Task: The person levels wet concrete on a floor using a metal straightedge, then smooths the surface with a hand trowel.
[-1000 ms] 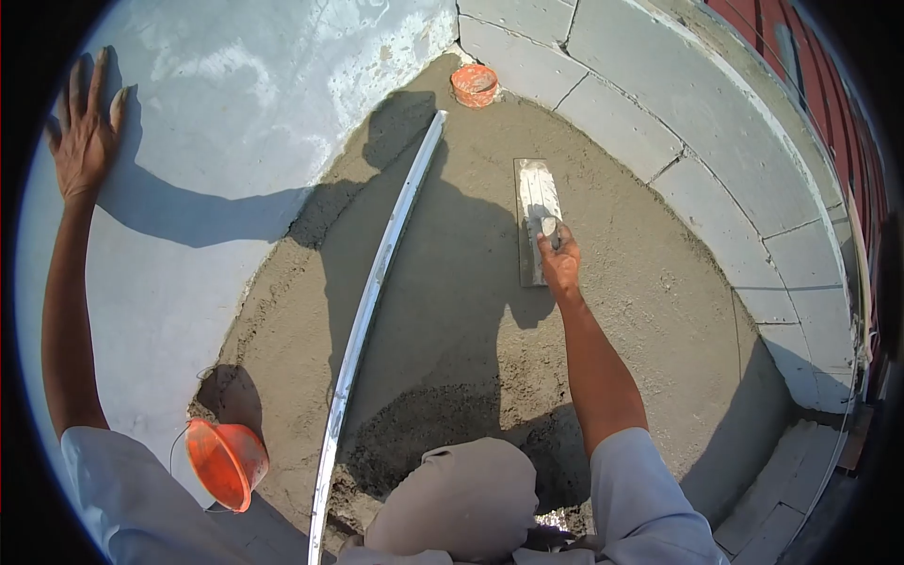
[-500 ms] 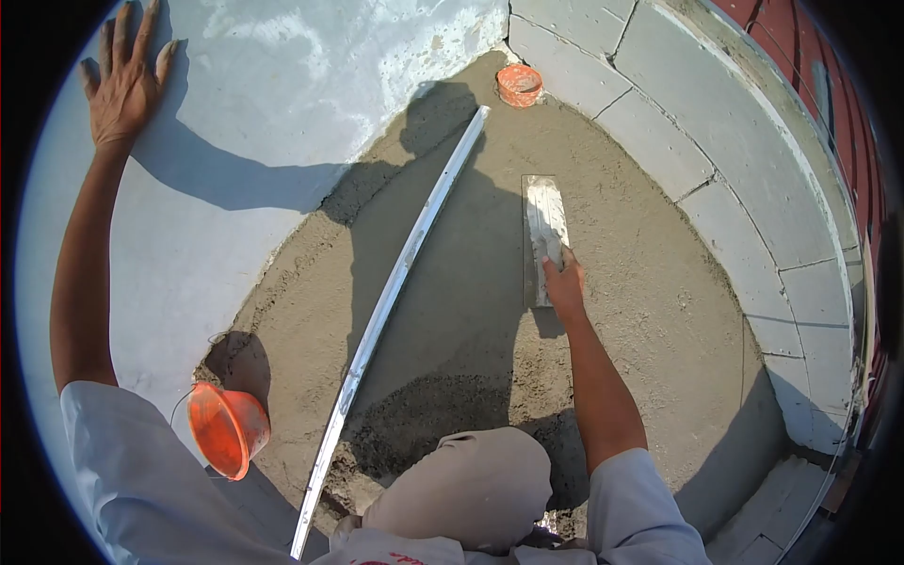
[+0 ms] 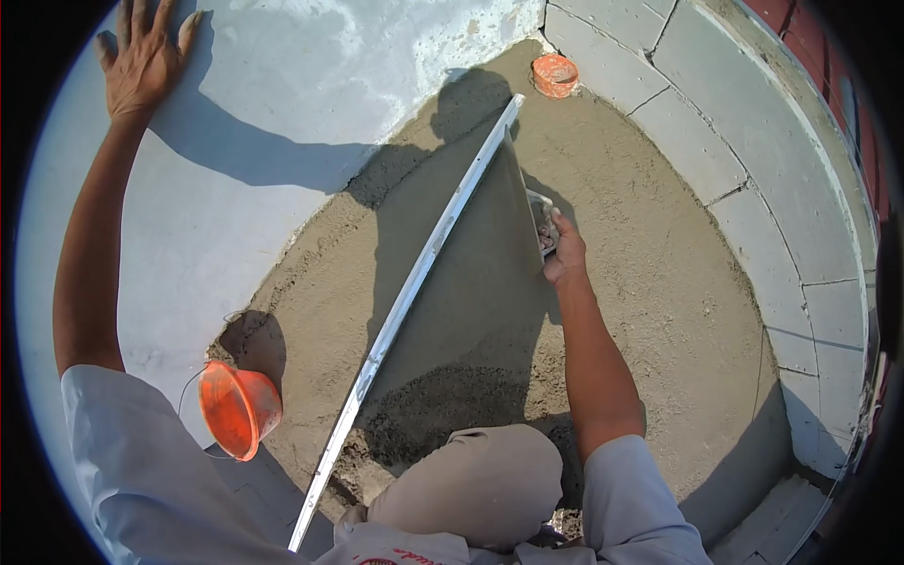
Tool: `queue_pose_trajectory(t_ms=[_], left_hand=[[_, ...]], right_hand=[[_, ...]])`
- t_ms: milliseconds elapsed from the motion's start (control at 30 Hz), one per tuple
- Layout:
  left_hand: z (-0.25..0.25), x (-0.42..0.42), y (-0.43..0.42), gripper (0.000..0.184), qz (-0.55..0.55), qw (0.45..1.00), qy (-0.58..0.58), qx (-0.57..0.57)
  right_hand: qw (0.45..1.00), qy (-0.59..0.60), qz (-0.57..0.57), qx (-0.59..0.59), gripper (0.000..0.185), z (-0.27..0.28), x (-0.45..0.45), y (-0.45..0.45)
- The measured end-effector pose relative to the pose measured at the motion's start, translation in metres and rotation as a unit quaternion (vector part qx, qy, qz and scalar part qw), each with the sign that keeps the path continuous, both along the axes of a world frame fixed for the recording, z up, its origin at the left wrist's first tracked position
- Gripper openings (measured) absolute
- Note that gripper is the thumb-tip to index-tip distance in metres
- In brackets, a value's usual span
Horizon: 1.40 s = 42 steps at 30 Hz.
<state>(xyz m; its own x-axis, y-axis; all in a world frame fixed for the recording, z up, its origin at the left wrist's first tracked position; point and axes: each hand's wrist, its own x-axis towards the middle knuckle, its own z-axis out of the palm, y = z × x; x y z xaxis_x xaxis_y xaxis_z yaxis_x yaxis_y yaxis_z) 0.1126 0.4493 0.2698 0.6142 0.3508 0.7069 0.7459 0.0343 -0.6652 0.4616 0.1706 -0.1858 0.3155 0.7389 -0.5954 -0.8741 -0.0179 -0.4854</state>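
Note:
My left hand (image 3: pixel 143 68) lies against the smooth grey wall (image 3: pixel 235 221) at the upper left, fingers spread and holding nothing. My right hand (image 3: pixel 565 247) grips the handle of a trowel (image 3: pixel 524 202), whose flat blade is tilted up on edge, its underside facing left. The trowel is above the wet grey mortar (image 3: pixel 640 254); whether its lower edge touches is unclear. Just left of the blade, a long metal straightedge (image 3: pixel 414 278) lies diagonally across the mortar, its far end close to the blade's top.
An orange bucket (image 3: pixel 237 410) lies tipped at the lower left. A small orange ring-shaped container (image 3: pixel 555 75) sits at the far corner. A curved wall of pale blocks (image 3: pixel 753 188) borders the right side. My knee (image 3: pixel 480 485) is at the bottom centre.
My right hand has turned the trowel from lying flat to standing on edge. The view has shifted, so the surroundings appear further right. My left hand stays on the wall.

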Motion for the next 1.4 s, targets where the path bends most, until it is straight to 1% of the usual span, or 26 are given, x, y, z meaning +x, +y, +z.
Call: queue_pose_trajectory(t_ms=[133, 233, 433, 533, 633, 733, 767, 833, 933, 1033, 1133, 1233, 1333, 1400], left_hand=[[-0.001, -0.002, -0.001, 0.067, -0.002, 1.0, -0.007, -0.012], [-0.002, -0.003, -0.002, 0.068, -0.003, 1.0, -0.011, -0.017], [-0.005, -0.005, -0.004, 0.068, -0.005, 1.0, -0.012, -0.028], [-0.006, -0.005, -0.006, 0.068, -0.007, 0.999, -0.012, -0.033], [-0.006, -0.007, -0.009, 0.069, -0.006, 0.999, -0.014, -0.035], [-0.008, -0.008, -0.009, 0.069, -0.007, 0.999, -0.017, -0.039], [-0.008, -0.007, -0.009, 0.069, -0.006, 0.999, -0.019, -0.041], [-0.007, -0.009, -0.011, 0.069, -0.005, 0.999, -0.021, -0.043], [-0.005, -0.011, -0.014, 0.069, -0.002, 0.999, -0.026, -0.046], [-0.004, -0.014, -0.017, 0.07, -0.002, 0.999, -0.027, -0.046], [-0.006, -0.014, -0.015, 0.07, -0.003, 0.998, -0.034, -0.052], [-0.003, -0.016, -0.018, 0.07, -0.003, 0.998, -0.037, -0.051], [-0.005, -0.018, -0.021, 0.07, -0.003, 0.998, -0.038, -0.055], [-0.01, -0.019, -0.023, 0.071, -0.006, 0.997, -0.044, -0.063]], right_hand=[[0.998, 0.058, 0.024, 0.02, 0.014, -0.017, -0.025, -0.023], [0.995, 0.077, 0.051, 0.031, 0.014, -0.015, -0.042, -0.051], [0.99, 0.085, 0.109, 0.022, 0.017, -0.013, -0.06, -0.099], [0.988, 0.069, 0.138, -0.004, 0.02, -0.003, -0.069, -0.124], [0.978, 0.018, 0.204, -0.038, 0.024, 0.023, -0.072, -0.151], [0.973, -0.121, 0.198, -0.017, 0.034, 0.029, -0.073, -0.172], [0.955, -0.203, 0.213, -0.024, 0.037, 0.034, -0.073, -0.172], [0.9, -0.364, 0.236, -0.034, 0.042, 0.045, -0.07, -0.165], [0.801, -0.527, 0.283, 0.031, 0.046, 0.017, -0.062, -0.159], [0.806, -0.443, 0.391, 0.024, 0.048, 0.03, -0.059, -0.173], [0.771, -0.504, 0.389, 0.032, 0.051, 0.042, -0.081, -0.191], [0.787, -0.517, 0.335, 0.024, 0.049, 0.032, -0.088, -0.181], [0.811, -0.532, 0.243, -0.005, 0.046, 0.021, -0.071, -0.159], [0.795, -0.587, 0.154, -0.032, 0.046, 0.018, -0.054, -0.144]])
